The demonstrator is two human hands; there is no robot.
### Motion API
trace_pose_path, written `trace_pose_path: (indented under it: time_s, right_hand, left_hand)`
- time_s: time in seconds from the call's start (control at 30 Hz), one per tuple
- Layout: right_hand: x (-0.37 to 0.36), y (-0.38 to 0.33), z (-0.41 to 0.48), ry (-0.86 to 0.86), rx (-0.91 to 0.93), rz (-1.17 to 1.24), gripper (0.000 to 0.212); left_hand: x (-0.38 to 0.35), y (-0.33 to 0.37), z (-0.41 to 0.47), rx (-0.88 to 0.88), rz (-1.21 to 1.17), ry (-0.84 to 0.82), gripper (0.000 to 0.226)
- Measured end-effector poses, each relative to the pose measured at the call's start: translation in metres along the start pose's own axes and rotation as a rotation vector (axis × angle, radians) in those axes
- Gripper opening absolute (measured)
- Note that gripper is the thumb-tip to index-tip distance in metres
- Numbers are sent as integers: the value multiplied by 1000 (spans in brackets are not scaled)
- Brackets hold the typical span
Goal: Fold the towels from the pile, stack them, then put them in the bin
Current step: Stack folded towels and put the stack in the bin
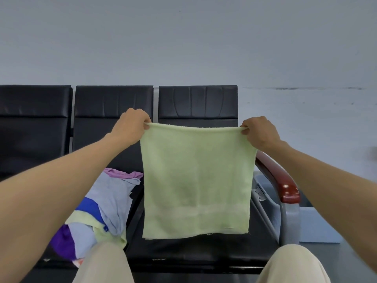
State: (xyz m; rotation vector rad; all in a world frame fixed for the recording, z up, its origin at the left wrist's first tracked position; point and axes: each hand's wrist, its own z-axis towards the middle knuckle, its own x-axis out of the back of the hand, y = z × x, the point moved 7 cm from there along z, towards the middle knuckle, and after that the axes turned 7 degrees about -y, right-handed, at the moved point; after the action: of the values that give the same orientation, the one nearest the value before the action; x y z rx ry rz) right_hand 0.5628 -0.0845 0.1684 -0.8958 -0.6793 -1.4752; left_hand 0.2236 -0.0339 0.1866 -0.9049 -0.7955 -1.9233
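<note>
A pale green towel (196, 180) hangs flat and spread in the air in front of me, above the right-hand black seat. My left hand (130, 127) pinches its top left corner, and my right hand (259, 132) pinches its top right corner. The top edge is stretched taut between them. A loose pile of towels (102, 209) in light blue, purple, dark blue and pale green lies on the middle seat, below my left forearm. A light blue bin (318, 227) stands on the floor to the right, partly hidden by the armrest.
A row of black padded seats (114, 103) runs along a grey wall. A dark red armrest (285, 186) on a grey metal frame ends the row on the right. My knees in beige trousers (102, 264) show at the bottom edge.
</note>
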Motion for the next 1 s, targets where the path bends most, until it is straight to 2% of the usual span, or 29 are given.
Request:
trace_pose_path:
  time_s: [0.13, 0.33, 0.53, 0.67, 0.73, 0.83, 0.93, 1.0]
  right_hand:
    - [-2, -1, -3, -49, 19, -26, 25]
    - [15, -11, -7, -61, 36, -40, 34]
    - [43, -9, 7, 8, 0, 82, 23]
    - [38, -4, 12, 18, -27, 80, 17]
    - [21, 3, 16, 4, -49, 82, 20]
    - [-13, 16, 20, -24, -90, 161, 23]
    - [-54, 27, 18, -86, -139, 214, 16]
    - [-84, 35, 17, -144, -169, 208, 14]
  left_hand:
    - [4, -2, 0, 17, -33, -1, 10]
    - [18, 0, -1, 54, -12, 27, 19]
    - [38, -7, 5, 106, 50, 85, 20]
    - [22, -15, 9, 128, 76, -12, 22]
    - [-3, -26, 16, 161, -7, -107, 20]
    - [-48, -43, 21, 253, -276, -200, 15]
    - [-95, -54, 23, 352, -540, -208, 9]
    - [-124, -61, 26, 373, -605, -182, 8]
